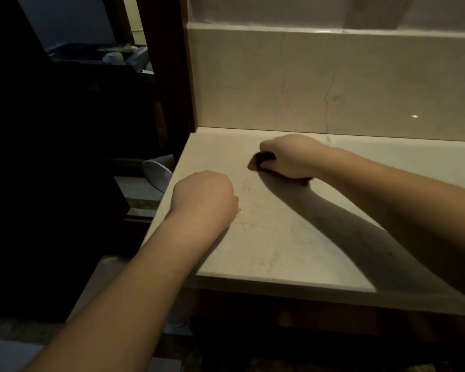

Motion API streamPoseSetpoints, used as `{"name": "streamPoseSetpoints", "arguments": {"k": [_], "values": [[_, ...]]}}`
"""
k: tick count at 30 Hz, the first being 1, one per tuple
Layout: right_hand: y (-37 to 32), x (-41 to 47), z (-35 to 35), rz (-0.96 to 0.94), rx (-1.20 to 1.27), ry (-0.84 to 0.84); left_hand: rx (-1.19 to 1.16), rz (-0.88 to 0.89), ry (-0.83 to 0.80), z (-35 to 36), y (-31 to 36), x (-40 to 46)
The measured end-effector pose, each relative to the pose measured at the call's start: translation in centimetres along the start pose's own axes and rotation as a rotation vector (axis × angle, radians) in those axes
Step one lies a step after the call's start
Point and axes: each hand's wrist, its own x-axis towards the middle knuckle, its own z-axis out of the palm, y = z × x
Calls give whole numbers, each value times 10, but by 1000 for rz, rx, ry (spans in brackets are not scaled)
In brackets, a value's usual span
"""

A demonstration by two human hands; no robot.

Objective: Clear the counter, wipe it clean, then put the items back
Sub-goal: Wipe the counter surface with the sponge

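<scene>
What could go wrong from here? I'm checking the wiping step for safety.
The right hand grips a dark cloth near the counter's left edge; a wide stroke might carry crumbs over it, toward the pale round object beside it. The left hand, a loose fist by that edge, could slip off. Dim light may hide missed spots.

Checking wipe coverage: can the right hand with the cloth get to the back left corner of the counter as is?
Probably yes. The right hand holds the dark cloth down on the counter, and the stretch to that corner looks bare. The left hand rests nearer the front, out of the way.
</scene>
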Motion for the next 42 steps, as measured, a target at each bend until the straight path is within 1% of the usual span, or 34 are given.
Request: {"name": "streamPoseSetpoints", "arguments": {"k": [2, 4, 8, 12, 15, 17, 20, 22, 25, 29, 32, 37, 42], "values": [[0, -23, -3, -60, -54, -75, 6, 18, -12, -3, 0, 0], [1, -31, -2, -59, -92, -105, 19, 38, -17, -5, 0, -1], [2, 7, -4, 47, -46, -26, 26, 48, -38, -10, 1, 0], [6, 64, -4, 167, -8, 0, 40, 34, -63, -12, 5, 1], [16, 78, 2, 245, 74, 45, 52, 31, -56, -11, 4, -1], [24, 75, 3, 296, 123, 70, 51, 46, -33, -9, 3, -2], [38, 63, 7, 302, 72, 97, 52, 70, -22, -6, 2, -3], [49, 48, 10, 275, 34, 76, 39, 63, -25, -5, 2, -2], [61, 31, 8, 250, 73, 31, 42, 57, -11, -3, 3, -6], [47, 41, 6, 219, 85, 75, 58, 66, 38, 1, 5, -12], [21, 65, 11, 216, 183, 153, 71, 51, 27, 1, 6, -12], [-4, 96, 16, 298, 288, 222, 106, 37, 38, 1, 11, -12], [10, 89, 14, 384, 218, 223, 47, 11, 83, 2, 6, -16]]}}
